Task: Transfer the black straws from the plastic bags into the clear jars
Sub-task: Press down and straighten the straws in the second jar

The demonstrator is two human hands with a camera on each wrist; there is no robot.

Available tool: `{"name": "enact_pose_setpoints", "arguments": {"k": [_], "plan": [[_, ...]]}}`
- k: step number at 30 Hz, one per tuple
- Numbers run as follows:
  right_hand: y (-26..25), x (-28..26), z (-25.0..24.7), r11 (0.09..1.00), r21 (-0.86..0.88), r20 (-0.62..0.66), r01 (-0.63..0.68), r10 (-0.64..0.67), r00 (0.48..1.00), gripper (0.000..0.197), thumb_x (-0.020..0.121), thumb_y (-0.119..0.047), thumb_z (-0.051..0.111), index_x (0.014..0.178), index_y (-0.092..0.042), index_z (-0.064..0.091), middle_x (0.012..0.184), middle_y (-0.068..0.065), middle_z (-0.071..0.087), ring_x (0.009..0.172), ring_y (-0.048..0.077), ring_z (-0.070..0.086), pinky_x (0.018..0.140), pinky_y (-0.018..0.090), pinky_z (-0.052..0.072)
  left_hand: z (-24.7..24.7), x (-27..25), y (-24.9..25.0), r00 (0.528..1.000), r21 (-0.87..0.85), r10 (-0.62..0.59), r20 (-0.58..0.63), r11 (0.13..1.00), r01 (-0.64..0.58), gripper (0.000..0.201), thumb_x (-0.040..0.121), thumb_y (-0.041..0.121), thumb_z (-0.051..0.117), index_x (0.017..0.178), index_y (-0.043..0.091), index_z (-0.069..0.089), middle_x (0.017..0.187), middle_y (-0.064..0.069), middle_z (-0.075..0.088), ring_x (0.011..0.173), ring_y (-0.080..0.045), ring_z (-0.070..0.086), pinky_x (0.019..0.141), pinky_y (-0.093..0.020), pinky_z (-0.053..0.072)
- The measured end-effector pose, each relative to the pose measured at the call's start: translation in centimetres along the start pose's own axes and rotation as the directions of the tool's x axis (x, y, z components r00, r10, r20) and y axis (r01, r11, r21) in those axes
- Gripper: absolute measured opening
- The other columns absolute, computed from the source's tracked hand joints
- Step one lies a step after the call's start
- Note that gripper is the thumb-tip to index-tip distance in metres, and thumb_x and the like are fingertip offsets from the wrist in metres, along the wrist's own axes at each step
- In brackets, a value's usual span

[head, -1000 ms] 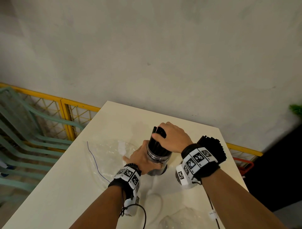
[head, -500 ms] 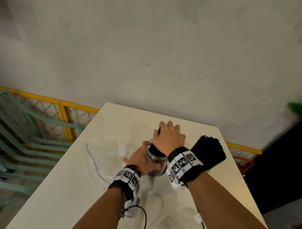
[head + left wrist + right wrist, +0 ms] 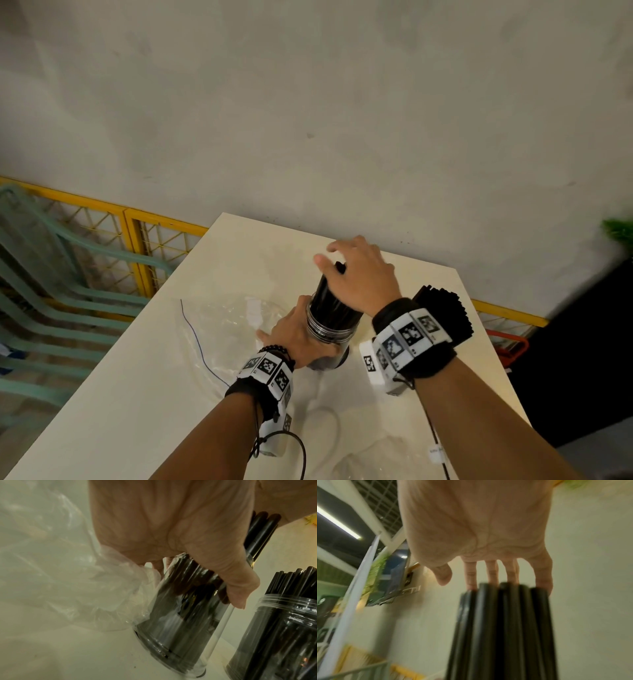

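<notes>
A clear jar (image 3: 329, 337) packed with black straws (image 3: 327, 299) stands on the white table (image 3: 137, 394), leaning slightly. My left hand (image 3: 296, 337) grips its side, thumb curled round the wall (image 3: 236, 595). My right hand (image 3: 358, 270) hovers over the straw tops with its fingers straight and spread; in the right wrist view the fingertips (image 3: 471, 578) sit just behind the straw tops (image 3: 505, 615), holding nothing. A second jar (image 3: 283, 628), full of black straws (image 3: 445, 308), stands to the right, partly hidden by my right wrist.
An empty clear plastic bag (image 3: 226, 318) lies crumpled left of the held jar, touching its base (image 3: 85, 588). More clear plastic (image 3: 376, 459) lies near the front edge. A yellow mesh fence (image 3: 137, 240) and green chairs (image 3: 51, 291) stand left of the table.
My right hand went from curled over the straw tops, to pressing on them, to fingers straightened and spread above them. My left hand has stayed on the jar.
</notes>
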State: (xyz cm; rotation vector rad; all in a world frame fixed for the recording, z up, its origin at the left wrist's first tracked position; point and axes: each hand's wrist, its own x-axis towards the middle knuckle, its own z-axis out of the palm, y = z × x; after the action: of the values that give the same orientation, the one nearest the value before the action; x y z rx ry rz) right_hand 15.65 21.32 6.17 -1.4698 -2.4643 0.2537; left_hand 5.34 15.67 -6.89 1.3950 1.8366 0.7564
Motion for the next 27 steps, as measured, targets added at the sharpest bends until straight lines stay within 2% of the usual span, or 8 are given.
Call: {"name": "enact_pose_setpoints", "arguments": {"k": [3,7,14,17,20,23,25,27], "plan": [[-0.7,-0.6,2.2,0.967,-0.250,0.096,0.048,-0.025,0.995,0.045,0.097,-0.051,0.036,0.133,-0.031,0.052,0.146,-0.001,0.041,0.135,0.029,0.035,0.104,0.059,0.031,0.2,0.3,-0.4,1.000,-0.006,0.004,-0.009,1.000,-0.004,0.098,0.043,0.072,0.072,0.122,0.040,0.024,0.110,0.007,0.068,0.106,-0.031,0.068,0.100,-0.070,0.043],[0.0,-0.9,2.9,0.954,-0.300,0.006,0.007,-0.006,1.000,0.036,0.099,-0.034,0.038,0.125,-0.018,0.057,0.128,0.002,0.052,0.118,0.029,0.048,0.090,0.049,0.043,0.4,0.4,-0.5,0.999,0.009,0.002,-0.033,1.000,-0.002,0.104,0.043,0.076,0.073,0.127,0.042,0.023,0.112,0.008,0.070,0.106,-0.030,0.069,0.100,-0.070,0.043],[-1.1,-1.0,2.2,0.945,-0.321,0.123,-0.062,0.107,0.987,0.037,0.097,-0.032,0.039,0.126,-0.012,0.052,0.136,0.005,0.045,0.126,0.032,0.038,0.095,0.054,0.036,0.4,0.6,-0.7,1.000,0.009,-0.001,-0.015,1.000,0.001,0.107,0.043,0.073,0.073,0.131,0.042,0.020,0.113,0.007,0.071,0.105,-0.031,0.069,0.101,-0.070,0.043],[-0.5,0.3,1.1,0.971,-0.190,0.285,-0.145,0.196,0.938,0.048,0.096,-0.048,0.031,0.129,-0.019,0.051,0.139,0.004,0.045,0.131,0.033,0.038,0.104,0.058,0.031,0.3,0.5,-0.7,1.000,0.014,-0.006,-0.010,1.000,0.006,0.106,0.043,0.074,0.073,0.129,0.042,0.021,0.115,0.008,0.070,0.109,-0.030,0.068,0.103,-0.070,0.040],[0.9,1.7,-1.0,0.970,0.113,0.193,-0.217,0.192,0.962,0.051,0.089,-0.058,0.025,0.105,-0.023,0.059,0.121,0.005,0.060,0.113,0.032,0.055,0.102,0.057,0.039,-0.2,-0.2,-0.2,1.000,0.031,-0.017,-0.011,0.999,0.018,0.100,0.046,0.072,0.073,0.127,0.043,0.023,0.108,0.012,0.066,0.109,-0.030,0.067,0.105,-0.071,0.037],[2.0,1.9,-2.0,0.969,0.162,0.047,-0.185,0.180,0.983,0.037,0.092,-0.049,0.028,0.077,-0.023,0.050,0.096,0.005,0.059,0.095,0.032,0.057,0.095,0.056,0.046,-0.6,-0.8,0.6,0.999,0.080,-0.048,-0.009,0.996,0.049,0.097,0.054,0.065,0.074,0.132,0.041,0.023,0.109,0.013,0.064,0.110,-0.029,0.064,0.107,-0.075,0.027],[2.0,1.3,-1.9,0.975,0.142,0.060,-0.169,0.162,0.985,0.043,0.091,-0.060,0.031,0.091,-0.026,0.057,0.109,0.005,0.057,0.107,0.031,0.055,0.098,0.056,0.044,-0.6,-1.0,0.8,0.999,0.067,-0.043,-0.010,0.997,0.043,0.099,0.052,0.066,0.074,0.132,0.042,0.022,0.114,0.012,0.067,0.111,-0.029,0.065,0.107,-0.074,0.029],[1.1,0.3,-1.3,0.989,0.068,0.122,-0.130,0.121,0.985,0.067,0.083,-0.078,0.032,0.125,-0.031,0.053,0.138,0.000,0.048,0.131,0.028,0.043,0.106,0.058,0.035,-0.4,-0.7,0.6,1.000,0.039,-0.025,-0.003,0.999,0.025,0.102,0.046,0.069,0.073,0.130,0.043,0.020,0.117,0.010,0.069,0.110,-0.030,0.067,0.105,-0.072,0.036]]}}
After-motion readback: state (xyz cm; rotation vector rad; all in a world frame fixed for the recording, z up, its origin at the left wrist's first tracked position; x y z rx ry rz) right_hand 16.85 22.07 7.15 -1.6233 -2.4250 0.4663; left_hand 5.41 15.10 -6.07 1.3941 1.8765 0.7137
